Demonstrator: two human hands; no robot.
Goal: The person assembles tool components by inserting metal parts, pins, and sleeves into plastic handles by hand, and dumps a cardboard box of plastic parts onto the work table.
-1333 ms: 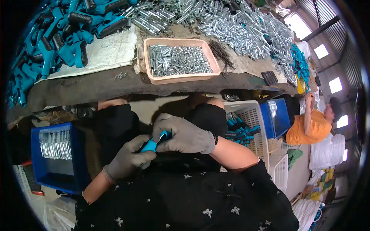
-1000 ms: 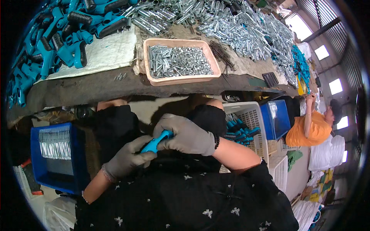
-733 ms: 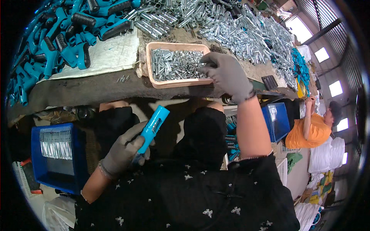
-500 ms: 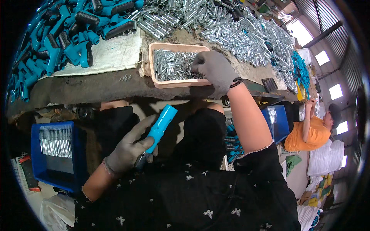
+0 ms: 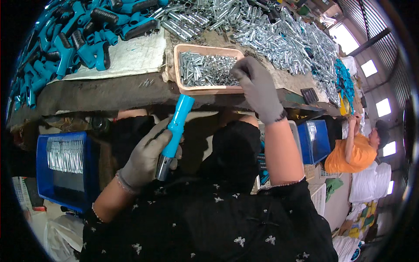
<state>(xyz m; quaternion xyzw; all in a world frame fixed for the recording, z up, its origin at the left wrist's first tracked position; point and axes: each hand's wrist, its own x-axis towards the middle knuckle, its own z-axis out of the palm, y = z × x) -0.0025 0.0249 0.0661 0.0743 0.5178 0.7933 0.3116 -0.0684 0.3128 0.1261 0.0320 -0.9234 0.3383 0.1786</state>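
Observation:
My gloved left hand [image 5: 148, 155] is wrapped round a turquoise plastic tube [image 5: 178, 118], tilted with its wide end up. A dark shiny metal end [image 5: 163, 167] sticks out below the fingers. My right hand [image 5: 258, 87], also in a grey glove, hovers at the right end of a pale pink tray [image 5: 209, 91]. Its thumb and fingertips are pinched together; anything between them is too small or hidden to make out. Small silver metal pins [image 5: 203, 72] and other little parts fill the tray.
Turquoise and black handles [image 5: 65, 52] are heaped at the left of the bench, silver tubes [image 5: 279, 43] at the back and right. A blue bin [image 5: 61, 192] of metal rods stands low at left, another blue bin [image 5: 321, 139] at right. A person in orange [image 5: 349, 153] works farther right.
My right hand has come up out of the small parts to the tray's right end, fingers pinched. The turquoise tube stands steeper, and its metal lower end shows more.

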